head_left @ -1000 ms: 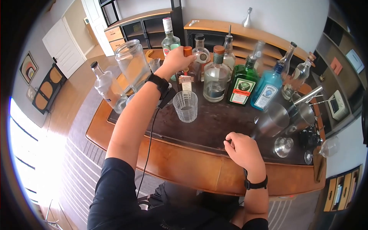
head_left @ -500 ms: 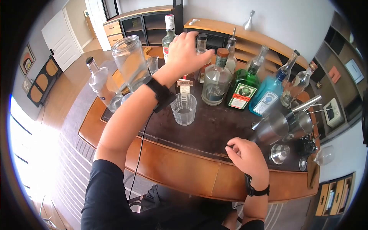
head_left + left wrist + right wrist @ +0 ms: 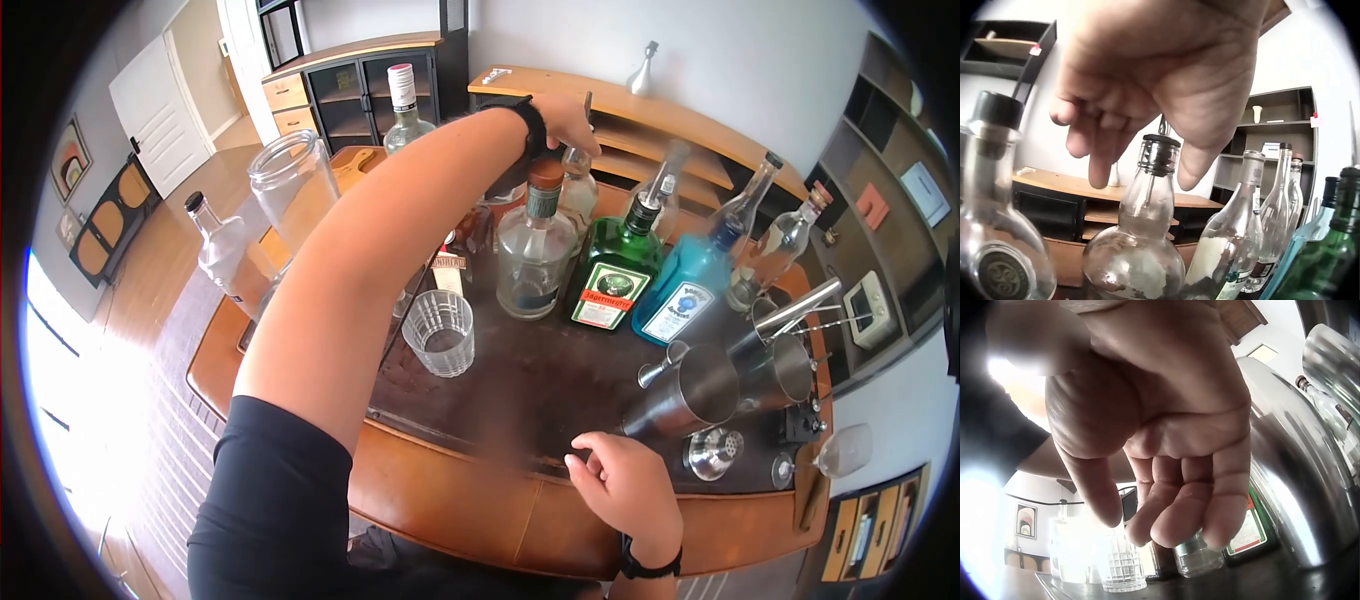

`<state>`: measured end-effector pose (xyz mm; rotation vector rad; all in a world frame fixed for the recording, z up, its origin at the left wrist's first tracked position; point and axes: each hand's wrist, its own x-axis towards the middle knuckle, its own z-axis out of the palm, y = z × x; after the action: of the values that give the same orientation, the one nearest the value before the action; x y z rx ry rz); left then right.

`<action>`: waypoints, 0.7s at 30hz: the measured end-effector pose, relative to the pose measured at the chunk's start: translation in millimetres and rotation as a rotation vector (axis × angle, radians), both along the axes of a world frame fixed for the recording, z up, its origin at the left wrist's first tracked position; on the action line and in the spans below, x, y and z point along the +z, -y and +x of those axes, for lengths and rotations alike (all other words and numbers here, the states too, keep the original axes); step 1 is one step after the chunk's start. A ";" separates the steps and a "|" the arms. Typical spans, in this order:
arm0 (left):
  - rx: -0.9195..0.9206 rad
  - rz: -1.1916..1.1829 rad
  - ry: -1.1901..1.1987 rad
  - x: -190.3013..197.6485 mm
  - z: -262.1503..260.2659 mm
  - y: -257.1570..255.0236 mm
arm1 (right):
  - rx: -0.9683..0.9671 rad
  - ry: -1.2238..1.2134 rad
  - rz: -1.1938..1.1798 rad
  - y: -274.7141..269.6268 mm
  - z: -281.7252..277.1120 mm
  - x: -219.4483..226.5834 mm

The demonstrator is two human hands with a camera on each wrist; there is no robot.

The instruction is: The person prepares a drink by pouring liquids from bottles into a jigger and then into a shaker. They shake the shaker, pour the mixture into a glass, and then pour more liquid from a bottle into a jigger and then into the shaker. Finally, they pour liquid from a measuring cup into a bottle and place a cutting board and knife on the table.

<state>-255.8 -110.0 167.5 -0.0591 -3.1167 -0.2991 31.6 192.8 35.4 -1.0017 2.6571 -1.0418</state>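
Observation:
My left hand [image 3: 568, 125] reaches to the back row, over a clear round-bellied bottle [image 3: 578, 190] with a metal pourer. In the left wrist view the thumb and fingers hang on either side of that bottle's neck [image 3: 1158, 156], with gaps between. A dark-capped bottle [image 3: 1004, 231] stands to one side, a pale-labelled bottle [image 3: 1222, 250] to the other. Loosely curled and holding nothing, my right hand [image 3: 630, 490] is at the table's front edge, near the metal shaker cups [image 3: 690, 390]. The ribbed glass [image 3: 440, 335] stands left of it.
Corked [image 3: 540, 250], green [image 3: 613, 270] and blue [image 3: 690, 280] bottles stand in front of the back row. Left are a large jar [image 3: 295, 190] and a clear bottle [image 3: 232, 255]. A strainer [image 3: 714, 453] and a wine glass [image 3: 845, 450] lie at the right.
My left hand has left the orange-capped bottle and moved right, across the back row, to the bottle with the pourer. The right hand stays near the front edge. The head view has shifted.

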 end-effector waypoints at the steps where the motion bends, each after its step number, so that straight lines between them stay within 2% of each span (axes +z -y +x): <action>1: 0.003 0.021 0.020 2.0 4.5 -3.8 | 0.000 -0.007 0.001 -0.3 -0.3 -0.6; 5: 0.000 0.138 0.066 -8.1 -8.8 -1.9 | 0.006 -0.040 -0.004 1.2 2.1 0.7; 10: 0.009 0.343 -0.087 -7.7 -10.7 2.1 | 0.043 -0.125 -0.005 0.4 1.1 -6.2; 14: 0.055 0.589 -0.270 26.1 -3.9 1.6 | 0.035 -0.154 -0.030 -0.4 -0.2 -6.7; 19: 0.027 0.708 -0.489 65.8 6.1 11.1 | 0.016 -0.142 -0.037 -0.2 -1.6 -9.0; 20: 0.014 0.740 -0.522 77.8 27.1 4.3 | 0.015 -0.134 -0.049 -0.2 -2.0 -10.1; 21: 0.072 0.773 -0.435 94.4 50.1 2.2 | 0.014 -0.124 -0.062 -0.5 -1.7 -10.7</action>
<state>-205.7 -112.2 261.8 -0.0013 -2.3799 -1.2530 30.0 193.3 24.7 -1.1311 2.7259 -1.0998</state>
